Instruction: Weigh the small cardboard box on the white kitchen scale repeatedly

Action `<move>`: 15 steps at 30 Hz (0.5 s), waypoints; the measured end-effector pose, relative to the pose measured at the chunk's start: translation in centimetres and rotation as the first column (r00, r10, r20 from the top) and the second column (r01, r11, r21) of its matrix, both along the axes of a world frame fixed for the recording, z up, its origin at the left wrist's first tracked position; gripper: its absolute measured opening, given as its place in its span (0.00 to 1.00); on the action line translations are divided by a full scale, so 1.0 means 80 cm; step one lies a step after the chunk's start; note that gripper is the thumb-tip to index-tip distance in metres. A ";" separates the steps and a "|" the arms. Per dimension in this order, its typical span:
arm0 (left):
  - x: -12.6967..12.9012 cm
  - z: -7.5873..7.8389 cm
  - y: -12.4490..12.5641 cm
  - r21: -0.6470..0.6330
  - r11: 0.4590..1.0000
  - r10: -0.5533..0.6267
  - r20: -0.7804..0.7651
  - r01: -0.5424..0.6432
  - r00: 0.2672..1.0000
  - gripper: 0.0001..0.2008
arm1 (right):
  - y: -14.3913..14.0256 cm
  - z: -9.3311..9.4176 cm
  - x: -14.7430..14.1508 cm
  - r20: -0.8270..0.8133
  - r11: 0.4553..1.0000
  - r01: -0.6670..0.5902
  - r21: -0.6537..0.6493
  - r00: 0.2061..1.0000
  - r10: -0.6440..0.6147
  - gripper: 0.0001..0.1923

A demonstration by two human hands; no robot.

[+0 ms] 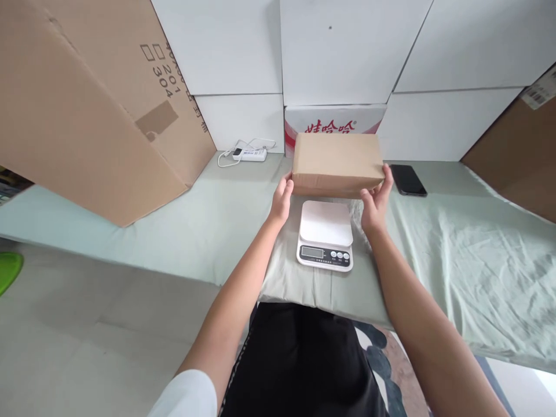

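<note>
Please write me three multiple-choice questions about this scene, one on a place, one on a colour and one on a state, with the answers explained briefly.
1. Where is the black phone?
A. On the scale
B. On the green cloth, to the right of the cardboard box
C. Beside the power strip

2. What colour is the scale's platform?
A. White
B. Black
C. Green

3. How is the cardboard box held?
A. By one hand only
B. By neither hand
C. By both hands, one at each end

Answers:
1 B: the phone lies on the cloth just past the box's right end.
2 A: the kitchen scale has a bare white top.
3 C: the left hand and right hand grip opposite ends, behind the scale.
</note>
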State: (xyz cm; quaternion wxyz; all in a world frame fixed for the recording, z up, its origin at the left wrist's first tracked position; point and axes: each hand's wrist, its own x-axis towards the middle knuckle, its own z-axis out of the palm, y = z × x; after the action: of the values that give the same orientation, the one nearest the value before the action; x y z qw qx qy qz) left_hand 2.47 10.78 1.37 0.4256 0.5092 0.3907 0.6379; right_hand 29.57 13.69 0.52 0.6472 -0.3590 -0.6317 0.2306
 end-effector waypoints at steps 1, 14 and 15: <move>0.002 -0.004 -0.001 -0.005 1.000 -0.015 0.008 0.015 1.000 0.44 | 0.004 -0.010 0.003 0.002 1.000 0.000 0.004 1.000 0.000 0.59; 0.008 -0.014 0.004 -0.164 0.984 -0.071 0.032 0.075 0.997 0.35 | 0.013 -0.031 0.008 0.051 0.996 0.058 -0.072 0.997 -0.054 0.49; 0.005 -0.013 0.006 -0.177 0.982 -0.063 0.026 0.067 0.998 0.35 | 0.012 -0.030 0.010 0.056 0.995 0.072 -0.063 0.996 -0.069 0.46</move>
State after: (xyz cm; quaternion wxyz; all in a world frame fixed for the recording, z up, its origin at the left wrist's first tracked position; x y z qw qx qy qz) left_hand 2.89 11.23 0.30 0.4937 0.4753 0.4250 0.5913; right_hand 30.36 14.61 -1.85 0.6256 -0.4080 -0.6281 0.2182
